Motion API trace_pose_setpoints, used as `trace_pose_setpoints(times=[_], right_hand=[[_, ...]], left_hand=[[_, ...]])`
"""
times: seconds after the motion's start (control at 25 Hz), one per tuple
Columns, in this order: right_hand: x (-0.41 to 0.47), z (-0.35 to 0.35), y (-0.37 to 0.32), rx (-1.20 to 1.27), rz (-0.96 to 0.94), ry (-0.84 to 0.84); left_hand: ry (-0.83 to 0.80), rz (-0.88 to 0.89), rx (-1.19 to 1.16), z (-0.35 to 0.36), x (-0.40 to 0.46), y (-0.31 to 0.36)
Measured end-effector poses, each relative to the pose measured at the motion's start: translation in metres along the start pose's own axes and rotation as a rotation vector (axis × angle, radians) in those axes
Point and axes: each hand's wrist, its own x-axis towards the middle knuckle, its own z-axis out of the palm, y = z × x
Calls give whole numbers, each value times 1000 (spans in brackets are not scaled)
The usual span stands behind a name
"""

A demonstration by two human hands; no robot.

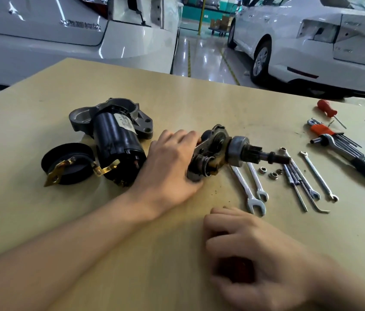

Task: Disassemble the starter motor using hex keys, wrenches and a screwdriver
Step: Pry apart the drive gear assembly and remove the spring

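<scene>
On the tan table [177, 104] we log the starter motor in three parts. First, the black cylindrical body [116, 140] with a paper label, lying on its side and seated in a grey cast aluminium nose housing [83, 117] with mounting ears; a brass terminal tab juts from its near end. Second, just left of it, a round black end cap [65, 162] carrying brass strips. Third, to the right, the greasy drive assembly [226, 149]: a metal plate with gears, a grey clutch drum, and a dark pinion shaft pointing right. Our left hand [172, 162] curls around the plate end of this assembly and holds it raised off the table. Our right hand [251, 254] rests nearer us with fingers curled; whether it holds something, we cannot tell. Right of the assembly lie combination wrenches [251, 189], three nuts [271, 172], a hex key set [334, 138] and a red-handled screwdriver [327, 108].
</scene>
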Motion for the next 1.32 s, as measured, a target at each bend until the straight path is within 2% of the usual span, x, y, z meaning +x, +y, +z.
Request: trace_pose_setpoints(times=[0.12,0.28,0.32,0.4,0.44,0.52,0.6,0.68,0.8,0.88,0.96,1.0,1.08,1.16,1.32], right_hand=[[3,0,9,34,191,174],[12,5,21,-346,556,587],[13,3,23,-380,591,634],[8,-1,23,-342,531,699],[4,-2,21,-327,452,702],[-4,3,14,-327,311,566],[-6,6,15,-348,295,452],[-5,1,22,-314,353,476],[-14,-19,34,-191,573,644],[-37,-43,49,-193,889,713],[-63,-64,59,-191,1202,573],[-71,-69,62,-179,1299,486],[-77,-72,62,-102,1387,373],[-75,-72,61,-34,1416,338],[-63,-74,58,-78,1454,247]], left_hand=[[-4,4,20,1,0,0],[15,-4,-9,2,-1,1],[28,-16,-29,3,-1,1],[52,-55,-49,3,0,0],[58,-73,-44,3,1,0],[64,-82,-22,3,2,0],[67,-68,-8,4,2,0],[75,-65,-8,4,2,0],[78,-68,-5,6,1,-1],[77,-66,1,6,1,-2],[80,-66,-2,6,0,-3],[82,-64,-2,6,0,-3],[82,-58,-2,6,0,-2],[81,-56,-4,7,0,-2],[83,-57,-10,6,-1,-2]])
